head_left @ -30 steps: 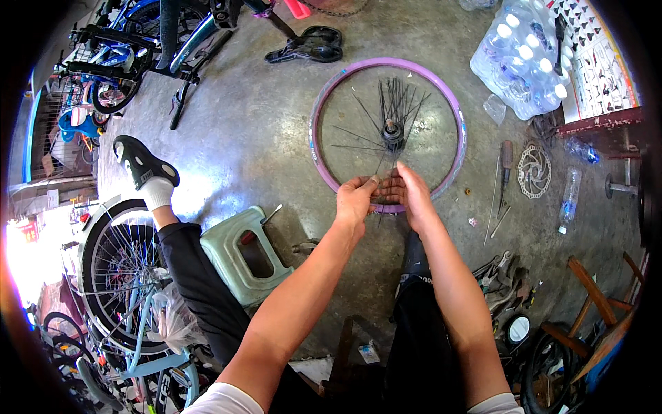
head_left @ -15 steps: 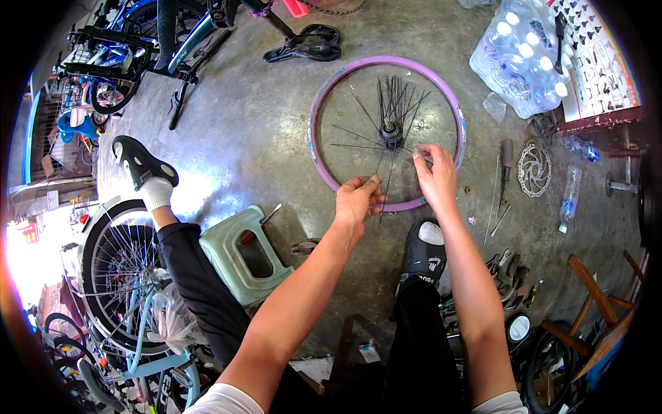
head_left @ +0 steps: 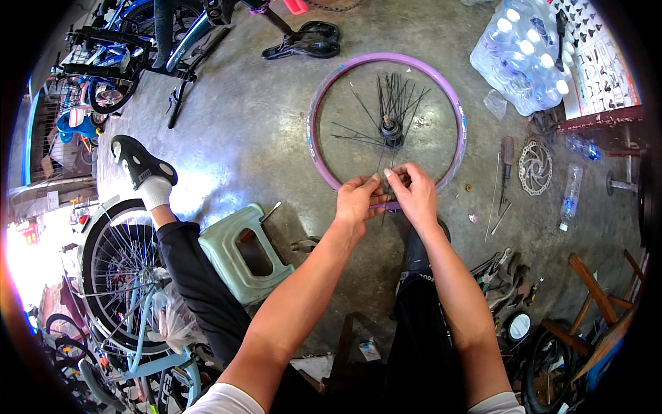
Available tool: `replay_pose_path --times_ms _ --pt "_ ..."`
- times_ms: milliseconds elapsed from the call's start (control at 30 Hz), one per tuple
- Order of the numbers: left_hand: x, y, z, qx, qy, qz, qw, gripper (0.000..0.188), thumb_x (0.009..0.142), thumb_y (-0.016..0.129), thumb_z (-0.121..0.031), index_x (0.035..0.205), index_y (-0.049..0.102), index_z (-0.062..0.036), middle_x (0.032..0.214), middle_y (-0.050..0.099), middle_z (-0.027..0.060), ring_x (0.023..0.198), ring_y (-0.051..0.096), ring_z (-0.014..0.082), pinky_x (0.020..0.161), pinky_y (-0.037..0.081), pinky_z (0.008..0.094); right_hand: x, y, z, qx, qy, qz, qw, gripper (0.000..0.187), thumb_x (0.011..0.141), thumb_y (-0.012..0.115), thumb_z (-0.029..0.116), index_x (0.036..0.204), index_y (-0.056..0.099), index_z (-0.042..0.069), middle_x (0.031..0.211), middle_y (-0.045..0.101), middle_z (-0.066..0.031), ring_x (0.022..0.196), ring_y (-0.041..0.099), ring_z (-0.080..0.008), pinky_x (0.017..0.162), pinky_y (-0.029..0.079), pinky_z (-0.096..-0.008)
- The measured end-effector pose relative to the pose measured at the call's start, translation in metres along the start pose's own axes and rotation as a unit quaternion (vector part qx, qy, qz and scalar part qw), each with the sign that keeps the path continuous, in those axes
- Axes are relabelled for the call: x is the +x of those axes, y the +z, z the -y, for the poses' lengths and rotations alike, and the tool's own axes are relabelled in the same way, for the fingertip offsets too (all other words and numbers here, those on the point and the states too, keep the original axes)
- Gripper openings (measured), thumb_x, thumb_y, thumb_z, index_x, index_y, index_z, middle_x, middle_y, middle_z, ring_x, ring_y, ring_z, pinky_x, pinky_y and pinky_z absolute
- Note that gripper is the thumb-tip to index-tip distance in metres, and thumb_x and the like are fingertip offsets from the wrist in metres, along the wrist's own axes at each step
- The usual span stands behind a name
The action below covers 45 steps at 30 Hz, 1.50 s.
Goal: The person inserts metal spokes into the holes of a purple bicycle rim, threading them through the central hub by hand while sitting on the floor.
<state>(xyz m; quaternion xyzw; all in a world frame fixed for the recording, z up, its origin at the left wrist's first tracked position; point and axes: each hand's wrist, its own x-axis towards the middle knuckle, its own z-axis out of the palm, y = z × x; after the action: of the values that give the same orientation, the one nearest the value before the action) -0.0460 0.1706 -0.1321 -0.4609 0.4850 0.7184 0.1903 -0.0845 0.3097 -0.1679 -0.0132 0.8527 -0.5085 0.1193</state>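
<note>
A purple bicycle rim (head_left: pixel 457 101) lies on the concrete floor in front of me. Inside it sits a dark hub (head_left: pixel 390 131) with many loose black spokes (head_left: pixel 393 93) fanned out, most pointing away from me. My left hand (head_left: pixel 357 201) is closed around the near side of the rim, its thumb by a spoke that runs from the hub toward me. Close beside it, my right hand (head_left: pixel 414 193) has thumb and fingers pinched at a spoke just inside the rim. The fingertips partly hide the spoke ends.
A green plastic stool (head_left: pixel 224 255) stands by my left leg. To the right lie a screwdriver (head_left: pixel 507 152), a brake disc (head_left: pixel 535 168), a plastic bottle (head_left: pixel 571 196) and several tools (head_left: pixel 507 276). A bottle pack (head_left: pixel 520 62) and a saddle (head_left: pixel 310 41) are farther off.
My right hand has moved left and nearer to me, from the rim's right part to beside my left hand. The left hand stays at the rim.
</note>
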Motion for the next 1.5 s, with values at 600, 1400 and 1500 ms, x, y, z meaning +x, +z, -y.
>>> replay_pose_path --times_ms 600,1400,1500 --pt "-0.001 0.002 -0.002 0.008 -0.005 0.002 1.0 0.022 0.098 0.067 -0.031 0.102 0.063 -0.0092 0.086 0.062 -0.0005 0.082 0.067 0.0151 0.069 0.051 0.0328 0.018 0.014 -0.02 0.215 0.063 0.014 0.974 0.036 0.094 0.07 0.036 0.102 0.068 0.001 0.079 0.064 -0.0034 0.072 0.058 -0.0135 0.068 0.048 -0.0305" --pt "0.005 -0.001 0.0 0.018 -0.016 0.011 1.0 0.025 0.098 0.067 -0.032 0.104 0.062 -0.0086 0.089 0.062 -0.001 0.084 0.065 0.0134 0.07 0.054 0.0337 0.051 -0.073 -0.007 0.164 0.041 -0.046 0.984 0.023 0.094 0.068 0.022 0.105 0.07 0.001 0.087 0.069 -0.003 0.071 0.062 -0.0106 0.064 0.048 -0.0263" --pt "0.007 -0.002 0.001 0.027 -0.017 0.008 0.999 0.025 0.098 0.067 -0.033 0.104 0.062 -0.0087 0.089 0.062 -0.0008 0.084 0.065 0.0137 0.069 0.054 0.0341 0.073 -0.044 -0.041 0.251 0.187 0.039 0.949 0.023 0.093 0.068 0.024 0.104 0.071 0.004 0.085 0.067 -0.0014 0.066 0.058 -0.0092 0.057 0.043 -0.0255"
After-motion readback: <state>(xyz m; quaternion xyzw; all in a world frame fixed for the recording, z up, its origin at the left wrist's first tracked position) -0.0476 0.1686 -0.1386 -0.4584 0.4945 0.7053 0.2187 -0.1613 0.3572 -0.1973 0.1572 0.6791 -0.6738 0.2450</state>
